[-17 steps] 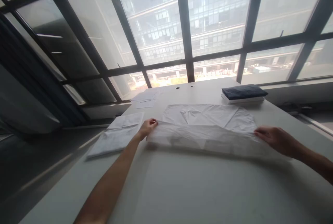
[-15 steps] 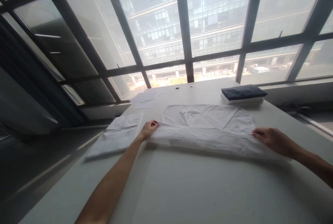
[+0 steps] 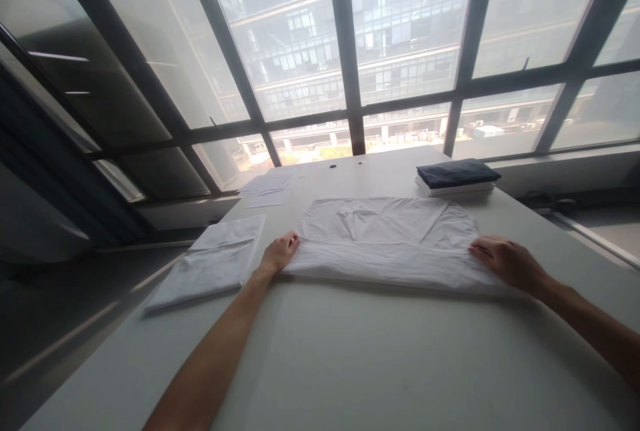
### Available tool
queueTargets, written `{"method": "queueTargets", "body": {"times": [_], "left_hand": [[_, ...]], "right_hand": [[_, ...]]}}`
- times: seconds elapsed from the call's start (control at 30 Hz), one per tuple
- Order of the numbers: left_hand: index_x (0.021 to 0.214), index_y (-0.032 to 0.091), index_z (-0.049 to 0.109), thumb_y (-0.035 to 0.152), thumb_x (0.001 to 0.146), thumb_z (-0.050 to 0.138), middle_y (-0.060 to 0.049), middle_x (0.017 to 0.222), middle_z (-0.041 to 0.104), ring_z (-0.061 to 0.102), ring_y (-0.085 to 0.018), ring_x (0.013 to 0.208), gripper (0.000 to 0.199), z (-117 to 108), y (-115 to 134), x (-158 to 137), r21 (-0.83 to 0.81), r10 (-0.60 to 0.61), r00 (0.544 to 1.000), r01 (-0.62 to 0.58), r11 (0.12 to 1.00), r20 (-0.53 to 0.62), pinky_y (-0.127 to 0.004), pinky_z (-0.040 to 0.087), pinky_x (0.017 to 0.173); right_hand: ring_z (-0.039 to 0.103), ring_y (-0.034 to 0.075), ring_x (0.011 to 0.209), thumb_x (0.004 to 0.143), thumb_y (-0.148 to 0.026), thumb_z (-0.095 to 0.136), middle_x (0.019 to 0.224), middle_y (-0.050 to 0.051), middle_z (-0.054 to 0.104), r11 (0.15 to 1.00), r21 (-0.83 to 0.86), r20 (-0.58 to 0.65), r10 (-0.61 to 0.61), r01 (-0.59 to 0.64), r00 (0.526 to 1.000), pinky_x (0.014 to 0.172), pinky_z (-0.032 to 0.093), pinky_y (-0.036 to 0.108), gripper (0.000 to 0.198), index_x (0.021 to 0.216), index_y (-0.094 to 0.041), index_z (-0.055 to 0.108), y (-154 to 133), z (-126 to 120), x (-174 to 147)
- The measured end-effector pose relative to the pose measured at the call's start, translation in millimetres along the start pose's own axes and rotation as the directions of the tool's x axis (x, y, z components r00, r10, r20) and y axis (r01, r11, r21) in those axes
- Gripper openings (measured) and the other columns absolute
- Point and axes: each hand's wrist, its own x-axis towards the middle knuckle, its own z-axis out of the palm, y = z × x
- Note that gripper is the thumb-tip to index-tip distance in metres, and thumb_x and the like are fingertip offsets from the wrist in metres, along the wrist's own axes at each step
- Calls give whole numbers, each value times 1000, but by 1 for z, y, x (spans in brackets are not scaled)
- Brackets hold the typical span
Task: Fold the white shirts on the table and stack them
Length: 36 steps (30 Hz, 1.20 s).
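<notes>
A white garment (image 3: 380,261) lies across the table in front of me, its near part folded over towards the far side. What kind of garment it is I cannot tell. My left hand (image 3: 280,252) pinches the left end of the folded layer. At the opposite end, my right hand (image 3: 507,261) is closed on the same layer's edge. Creases run over the flat far part of the cloth. To the left of my left hand, and apart from it, rests a folded white cloth (image 3: 213,261).
Dark folded cloth (image 3: 457,173) tops a white stack (image 3: 457,189) at the table's far right. White papers (image 3: 267,187) lie at the far left. The white table (image 3: 380,364) reaches towards large framed windows (image 3: 350,51). A dark curtain (image 3: 60,177) hangs at left.
The folded-over layer has come down flatter on the garment, with both hands still holding its ends. My view has shifted slightly, so the scene sits further left.
</notes>
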Motion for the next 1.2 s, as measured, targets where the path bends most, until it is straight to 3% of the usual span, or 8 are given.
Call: {"method": "queueTargets", "body": {"times": [0.2,0.33,0.47,0.53,0.77,0.93,1.07,1.2], "left_hand": [[124,18,66,28,100,54,-13,111,72,68,-29,104,29,-13,13,-6,138,50,995,-38,990,-88,-36,49,92],[132,18,64,25,102,47,-14,126,68,61,-31,121,35,-17,63,-20,115,202,946,-178,977,-252,-43,45,107],[146,24,57,31,108,38,-10,147,60,52,-26,138,42,1,125,-43,-43,519,848,-526,850,-107,-44,36,119],[155,26,47,36,111,34,-8,158,50,41,-26,149,48,14,142,-52,-80,590,807,-588,805,7,-46,27,124],[163,34,34,59,110,27,-4,170,28,20,-31,158,60,30,138,-59,-78,558,795,-557,827,236,-52,15,126],[163,34,35,60,109,26,-5,170,27,20,-31,158,60,28,141,-59,-57,550,796,-555,830,250,-52,15,126],[163,33,34,62,109,24,-5,171,25,18,-32,159,62,28,143,-59,-30,530,801,-544,839,278,-54,15,126],[163,35,35,64,108,22,-4,171,26,20,-30,158,63,26,144,-59,-20,522,808,-538,843,275,-53,18,126]], "right_hand": [[71,27,82,100,-47,49,87,7,77,1000,8,84,20,-21,996,71,48,34,35,85,-24,70,-1,1,0],[71,28,82,99,-47,48,89,8,77,1000,-18,52,21,-20,998,72,49,36,35,88,-23,71,-4,0,1],[71,28,84,99,-47,47,92,10,78,1000,-24,27,-6,6,1000,75,50,38,36,92,-22,72,-6,-1,1],[71,28,84,100,-46,46,93,10,77,1000,-25,25,-9,10,1000,74,50,37,36,94,-22,72,-5,-1,0],[67,28,83,105,-45,39,89,12,73,987,-157,-44,-16,9,999,77,50,40,43,89,-21,71,-8,-7,1],[64,33,114,107,-43,39,120,17,71,990,-117,-108,-88,76,990,96,52,47,42,119,-19,71,-44,-7,-1],[39,33,150,107,-53,37,162,14,45,973,34,173,-231,228,958,119,37,54,58,156,-23,47,-74,11,-11],[17,33,158,106,-63,31,171,10,23,968,59,435,-246,245,866,126,18,60,68,164,-28,31,-80,26,-14]]}}
